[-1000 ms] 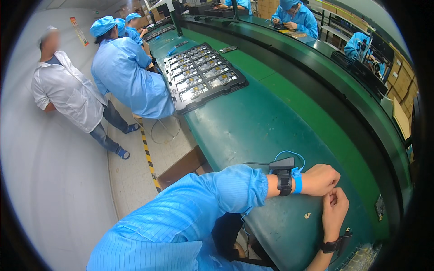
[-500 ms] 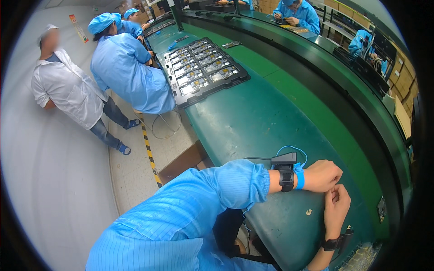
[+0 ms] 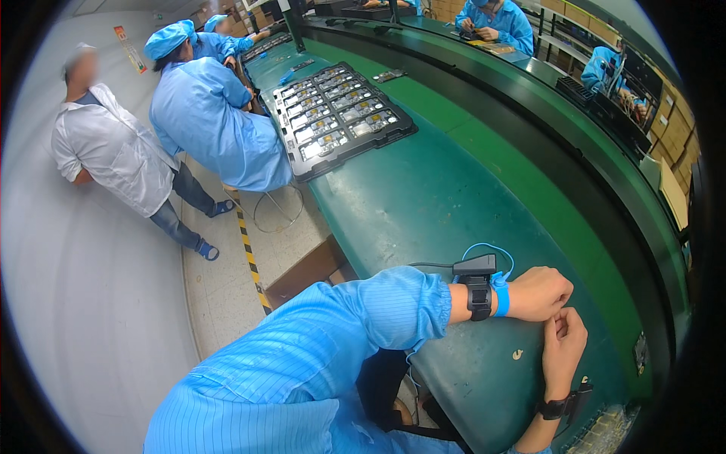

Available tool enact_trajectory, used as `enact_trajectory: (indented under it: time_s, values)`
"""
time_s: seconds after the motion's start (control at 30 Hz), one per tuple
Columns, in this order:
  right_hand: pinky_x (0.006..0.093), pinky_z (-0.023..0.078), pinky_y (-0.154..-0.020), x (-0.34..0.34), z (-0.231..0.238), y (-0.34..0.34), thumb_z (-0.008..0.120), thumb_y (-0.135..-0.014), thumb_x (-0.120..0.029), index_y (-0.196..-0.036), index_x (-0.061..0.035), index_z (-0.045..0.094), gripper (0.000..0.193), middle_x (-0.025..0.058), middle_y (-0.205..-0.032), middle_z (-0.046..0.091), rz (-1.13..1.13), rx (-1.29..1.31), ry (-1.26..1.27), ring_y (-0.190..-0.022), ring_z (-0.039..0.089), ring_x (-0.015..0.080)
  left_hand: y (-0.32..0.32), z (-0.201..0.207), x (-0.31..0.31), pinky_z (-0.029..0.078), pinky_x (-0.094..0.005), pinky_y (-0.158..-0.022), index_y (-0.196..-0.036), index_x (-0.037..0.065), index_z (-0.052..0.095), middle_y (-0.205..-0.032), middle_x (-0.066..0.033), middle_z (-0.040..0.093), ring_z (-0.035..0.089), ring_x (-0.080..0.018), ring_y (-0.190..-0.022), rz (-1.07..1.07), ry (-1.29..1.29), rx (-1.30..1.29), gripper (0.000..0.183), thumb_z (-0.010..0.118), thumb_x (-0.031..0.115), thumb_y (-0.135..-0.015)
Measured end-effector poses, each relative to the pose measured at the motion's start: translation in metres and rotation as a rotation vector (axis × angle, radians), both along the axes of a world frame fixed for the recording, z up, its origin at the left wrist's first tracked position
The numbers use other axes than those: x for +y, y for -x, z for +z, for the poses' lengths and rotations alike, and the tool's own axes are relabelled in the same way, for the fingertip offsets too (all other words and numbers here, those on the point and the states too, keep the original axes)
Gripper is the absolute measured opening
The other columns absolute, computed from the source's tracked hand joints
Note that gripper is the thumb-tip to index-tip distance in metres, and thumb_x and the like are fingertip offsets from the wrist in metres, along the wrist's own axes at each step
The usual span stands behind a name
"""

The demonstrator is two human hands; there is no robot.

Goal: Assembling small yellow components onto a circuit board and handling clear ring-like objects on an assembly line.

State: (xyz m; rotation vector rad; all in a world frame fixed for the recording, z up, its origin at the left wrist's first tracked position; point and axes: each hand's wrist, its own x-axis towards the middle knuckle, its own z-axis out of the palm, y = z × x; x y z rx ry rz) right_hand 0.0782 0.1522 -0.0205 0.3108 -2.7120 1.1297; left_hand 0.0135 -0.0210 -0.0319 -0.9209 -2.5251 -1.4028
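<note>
A long green worktop (image 3: 439, 204) is seen running from the near right toward the far left, with a co-worker in blue (image 3: 215, 125) seated at its left side. Farther along it, a black tray (image 3: 395, 135) is filled with two rows of circuit boards (image 3: 367, 123), likely stiff but fragile and best gripped by their edges. At the near end, the left hand (image 3: 535, 293) is bent over with its fingers curled under, and the right hand (image 3: 563, 348) is raised from below, so that the two are brought together at the fingertips. Whether anything is pinched there is hidden, and how tightly the fingers are closed cannot be told. Beside the right forearm, a clear bag (image 3: 603, 433) with yellowish pieces is partly seen; it looks soft and slippery, so a gathered fold would be the surest hold. A black band (image 3: 478, 297) is worn on the left wrist next to a blue strap (image 3: 500, 295). Smallest of all, a pale scrap (image 3: 517, 354) is left lying on the worktop, just to the left of the right hand and apart from it. It is judged thin and very light, easily pushed about, and best pinched at one edge.
</note>
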Motion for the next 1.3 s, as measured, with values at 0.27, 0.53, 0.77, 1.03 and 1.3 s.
enact_trajectory:
  time_s: [0.27, 0.53, 0.77, 1.03, 1.3]
  values:
    - [0.0351, 0.042, -0.062, -0.0019, 0.0033, -0.0004, 0.074, -0.094, -0.008, -0.086, 0.0023, 0.061, 0.018, 0.0086, -0.073, 0.058, -0.005, -0.016, -0.01, -0.064, 0.052, 0.0194, -0.0002, -0.0027, 0.0015, 0.057, -0.0498, -0.07, -0.079, 0.003, 0.073, -0.077, -0.02, 0.073, 0.072, -0.0422, -0.076, 0.036, -0.018, 0.029, 0.008, 0.069, 0.009, -0.082]
    - [0.0347, 0.042, -0.062, -0.0003, 0.0012, -0.0005, 0.073, -0.094, -0.008, -0.086, 0.0023, 0.062, 0.017, 0.0082, -0.073, 0.058, -0.005, -0.02, 0.008, -0.064, 0.052, 0.0191, -0.001, 0.0018, 0.0001, 0.056, -0.0533, -0.072, -0.083, 0.001, 0.072, -0.082, -0.0221, 0.074, 0.072, -0.0449, -0.081, 0.006, 0.011, -0.018, 0.012, 0.067, 0.01, -0.088]
    - [0.0351, 0.042, -0.062, -0.0002, 0.0025, -0.0007, 0.073, -0.095, -0.009, -0.086, 0.0022, 0.062, 0.018, 0.0084, -0.073, 0.057, -0.009, -0.023, -0.009, -0.064, 0.052, 0.0193, -0.0005, -0.0026, 0.0026, 0.056, -0.0501, -0.069, -0.08, 0.003, 0.073, -0.076, -0.0203, 0.073, 0.072, -0.0426, -0.076, 0.034, -0.025, 0.024, 0.008, 0.069, 0.009, -0.083]
    - [0.0354, 0.041, -0.062, -0.0013, 0.003, -0.0007, 0.073, -0.095, -0.009, -0.086, 0.0025, 0.061, 0.019, 0.0087, -0.073, 0.057, -0.004, -0.016, 0.0, -0.063, 0.051, 0.0195, 0.0001, -0.0036, 0.0029, 0.057, -0.0494, -0.069, -0.08, 0.003, 0.073, -0.076, -0.02, 0.073, 0.072, -0.0423, -0.076, 0.03, -0.025, 0.036, 0.007, 0.07, 0.008, -0.081]
    - [0.0348, 0.041, -0.062, -0.0006, 0.0015, -0.0007, 0.074, -0.095, -0.009, -0.086, 0.0025, 0.061, 0.019, 0.0083, -0.073, 0.057, -0.005, 0.003, -0.009, -0.064, 0.051, 0.019, -0.0013, 0.0021, 0.0002, 0.055, -0.0528, -0.072, -0.083, 0.001, 0.071, -0.082, -0.0214, 0.074, 0.071, -0.0442, -0.081, -0.004, 0.017, -0.013, 0.011, 0.068, 0.01, -0.087]
